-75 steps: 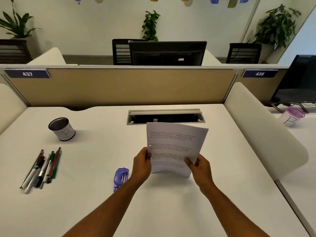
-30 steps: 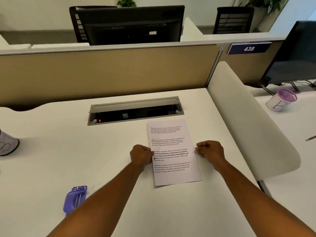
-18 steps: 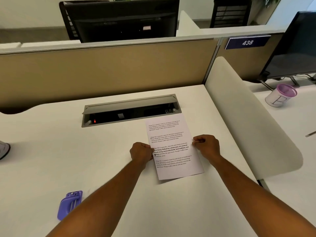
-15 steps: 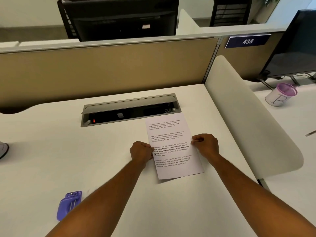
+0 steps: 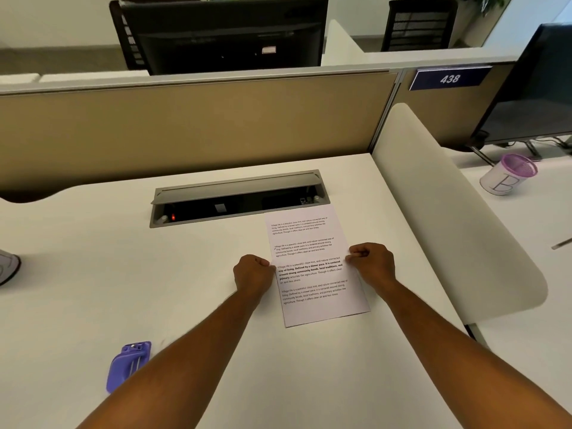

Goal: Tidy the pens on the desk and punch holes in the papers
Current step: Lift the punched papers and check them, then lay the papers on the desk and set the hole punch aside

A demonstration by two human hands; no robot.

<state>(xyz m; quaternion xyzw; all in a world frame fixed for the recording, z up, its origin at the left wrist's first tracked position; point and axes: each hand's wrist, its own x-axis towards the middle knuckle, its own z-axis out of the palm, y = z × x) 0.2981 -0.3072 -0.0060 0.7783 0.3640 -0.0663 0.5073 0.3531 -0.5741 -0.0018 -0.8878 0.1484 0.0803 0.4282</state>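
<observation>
Printed white papers (image 5: 309, 239) lie flat on the white desk (image 5: 93, 289), right of centre, just in front of the cable tray. My left hand (image 5: 252, 275) is curled and pinches the papers' left edge at mid height. My right hand (image 5: 371, 263) is curled the same way on the right edge. A purple hole punch (image 5: 128, 365) lies on the desk near the front left, partly behind my left forearm. A pen cup (image 5: 7, 266) shows only partly at the left frame edge. The pens are out of view.
An open grey cable tray (image 5: 238, 196) is set into the desk behind the papers. A tan partition (image 5: 185, 131) closes the back. A rounded white divider (image 5: 448, 218) bounds the right side. Beyond it stand a purple-rimmed cup (image 5: 507, 178) and a monitor (image 5: 535, 88).
The papers, held upright 2.5 s ago, now lie flat on the desk with both hands on their side edges. The view has shifted right, so the pens have left the frame.
</observation>
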